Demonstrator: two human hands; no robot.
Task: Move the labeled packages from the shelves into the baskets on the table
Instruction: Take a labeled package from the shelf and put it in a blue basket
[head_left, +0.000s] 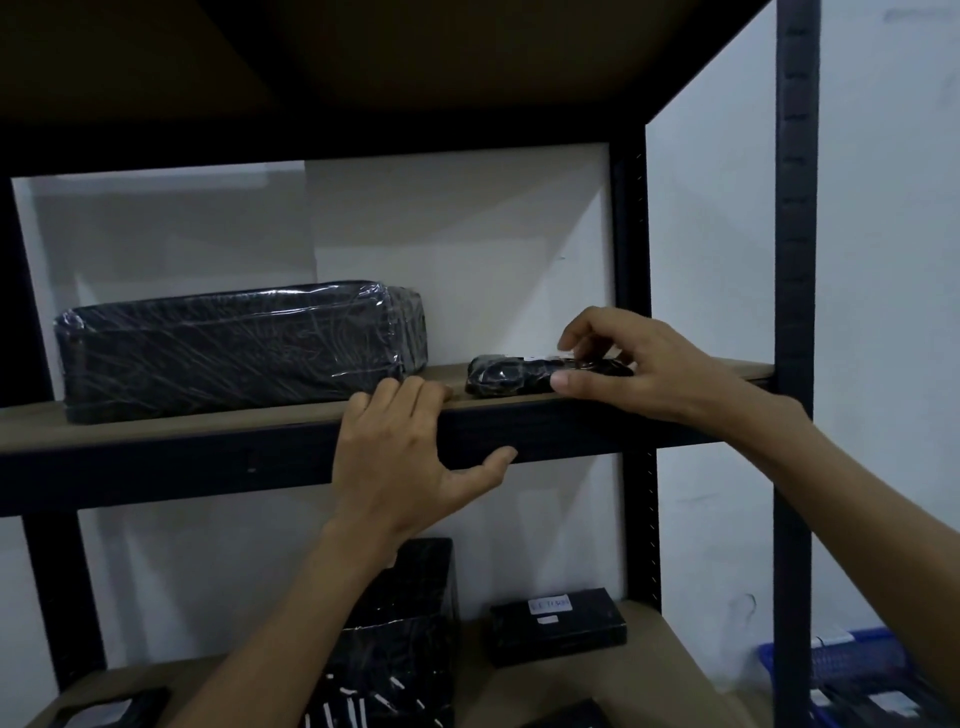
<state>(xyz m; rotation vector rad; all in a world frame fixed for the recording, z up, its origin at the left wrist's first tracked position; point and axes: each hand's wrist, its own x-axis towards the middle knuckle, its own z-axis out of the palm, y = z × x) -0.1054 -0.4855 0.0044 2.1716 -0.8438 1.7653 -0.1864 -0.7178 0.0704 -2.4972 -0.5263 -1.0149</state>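
Reaching onto the upper shelf (31, 423), a person's right hand (639, 364) is pinching a small black wrapped package (498, 376) between thumb and curled fingers, near the shelf's front edge. The left hand (405, 452) is lying relaxed over that edge, holding nothing. A blue basket (831, 665) is showing at lower right, its contents indistinct. A lower-shelf box (558, 636) is carrying a white label (549, 604), its writing too blurred to read.

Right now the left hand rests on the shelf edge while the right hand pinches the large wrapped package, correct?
No. The head view shows the right hand pinching the small black package, not the large wrapped package further left. The left hand does rest on the shelf edge.
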